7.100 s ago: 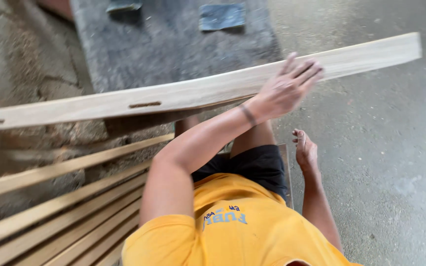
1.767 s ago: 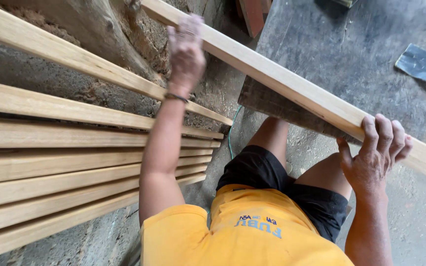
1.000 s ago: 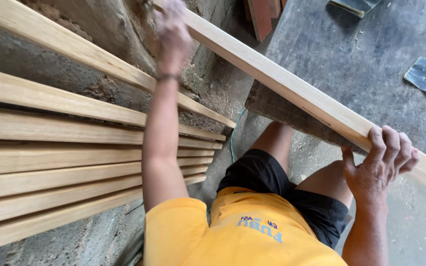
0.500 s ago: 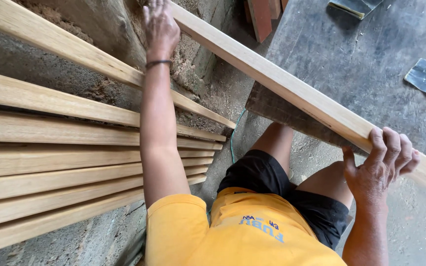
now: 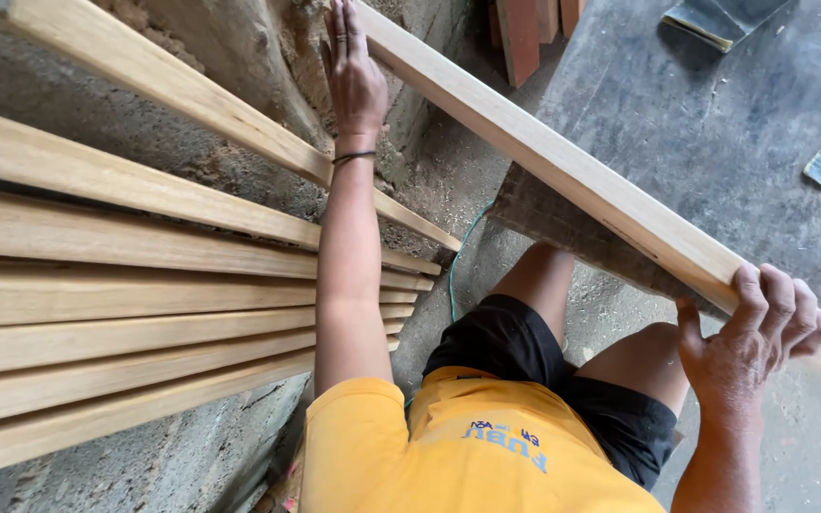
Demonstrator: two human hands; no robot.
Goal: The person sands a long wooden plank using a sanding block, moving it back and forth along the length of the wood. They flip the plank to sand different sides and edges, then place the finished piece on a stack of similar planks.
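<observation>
Right hand (image 5: pixel 748 332) grips the plank (image 5: pixel 563 166) (long axis running up-left); left hand (image 5: pixel 353 71) lies open-fingered beside its far stretch.

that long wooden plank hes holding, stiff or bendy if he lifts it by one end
Probably stiff: the wooden plank runs straight with no visible sag. Likely end-heavy and awkward, since the right hand grips near one end. Its squared faces should not roll; the left hand lies flat beside it.
</observation>
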